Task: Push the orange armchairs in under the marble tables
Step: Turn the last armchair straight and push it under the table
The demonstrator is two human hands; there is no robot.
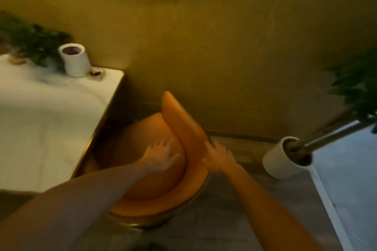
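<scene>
An orange armchair with a curved back and gold base stands at the right side of the white marble table, its seat partly under the gold-edged top. My left hand lies flat on the round seat cushion, fingers spread. My right hand rests against the outer side of the chair's backrest, fingers extended and apart. Neither hand grips anything.
A white pot and leafy plant stand on the table's far end. A yellow wall runs behind the chair. On the floor to the right is a white potted tree leaning over a bright window area.
</scene>
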